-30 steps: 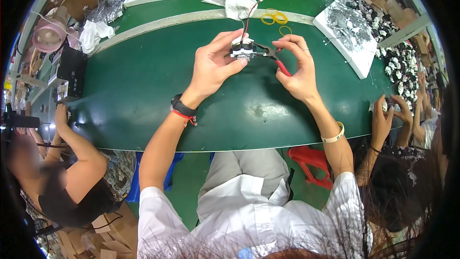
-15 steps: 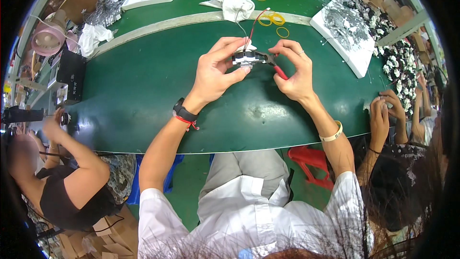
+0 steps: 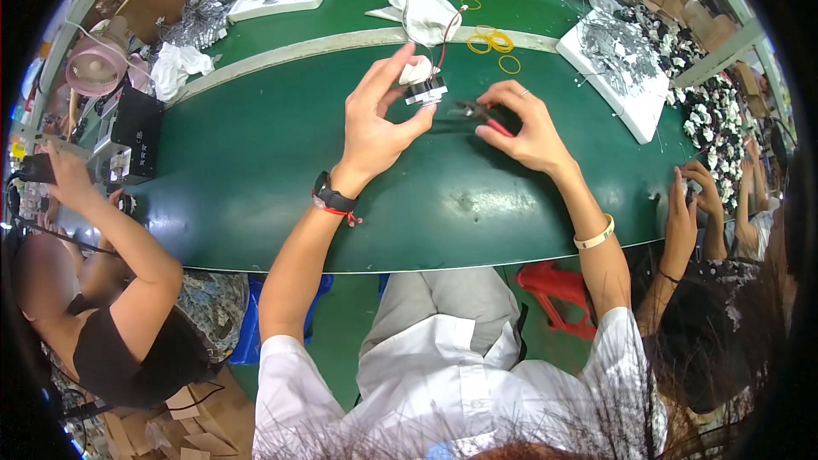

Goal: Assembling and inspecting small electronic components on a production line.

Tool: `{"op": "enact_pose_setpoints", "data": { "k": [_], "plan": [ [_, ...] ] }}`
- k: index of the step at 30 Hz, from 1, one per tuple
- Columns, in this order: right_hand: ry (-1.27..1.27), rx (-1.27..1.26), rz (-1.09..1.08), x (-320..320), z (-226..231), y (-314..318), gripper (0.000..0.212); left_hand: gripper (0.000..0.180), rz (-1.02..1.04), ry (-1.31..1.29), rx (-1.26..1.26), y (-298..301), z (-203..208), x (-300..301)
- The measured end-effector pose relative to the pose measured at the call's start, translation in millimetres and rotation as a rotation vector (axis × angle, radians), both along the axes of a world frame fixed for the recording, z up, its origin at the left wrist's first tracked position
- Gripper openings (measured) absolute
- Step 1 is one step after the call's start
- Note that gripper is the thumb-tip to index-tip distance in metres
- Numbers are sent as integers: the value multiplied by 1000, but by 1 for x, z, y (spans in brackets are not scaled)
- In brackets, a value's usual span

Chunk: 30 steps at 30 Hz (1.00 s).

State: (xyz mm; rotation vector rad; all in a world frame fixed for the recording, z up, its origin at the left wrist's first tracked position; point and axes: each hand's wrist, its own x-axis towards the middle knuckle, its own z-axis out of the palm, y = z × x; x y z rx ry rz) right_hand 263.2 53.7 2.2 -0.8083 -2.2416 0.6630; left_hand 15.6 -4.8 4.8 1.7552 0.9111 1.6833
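Note:
Between its thumb and fingers, my left hand [image 3: 375,115] pinches a small black and white motor-like part [image 3: 426,90]. A white piece sits at the part's top, and thin red and dark wires run up from it toward the far side of the table. My right hand [image 3: 530,128] is closed on small pliers with red handles [image 3: 499,128]. The dark jaws point left toward the part and stand a short gap away from it. Some of the pliers' grip is hidden by my fingers.
Past the hands lie a white cloth [image 3: 426,15] and several yellow rubber bands [image 3: 492,40] on the green table [image 3: 358,230]. A white foam board [image 3: 635,89] with metal pieces is at right, beside a pile of black and white parts [image 3: 711,123]. Co-workers sit at both sides.
The pliers' jaws have come away from the part, leaving a gap. My left hand has tilted the part. At left, a co-worker's arm has risen to a dark tool.

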Motion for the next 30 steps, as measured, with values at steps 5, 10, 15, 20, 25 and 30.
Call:
{"op": "enact_pose_setpoints", "data": {
  "k": [5, 10, 15, 20, 25, 30],
  "plan": [
    [-141, 166, 40, -1, -11, -4, 34, 71, 111, -79, -155, 5, 5, -11],
    [-70, 423, 16, -1, -14, -12, 38, 54, -47, -132, -418, 12, -1, -9],
    [262, 412, 58, -21, -12, -25, 41, 52, -242, -347, -735, 2, -4, 18],
    [317, 331, 35, -18, -13, -23, 40, 52, -440, -456, -784, -1, -1, 24],
    [369, 303, 20, -21, -16, -23, 40, 56, -419, -429, -759, -4, -2, 28],
    [407, 280, -8, -21, -11, -26, 41, 57, -392, -407, -727, -8, 1, 29]
  ]
}}
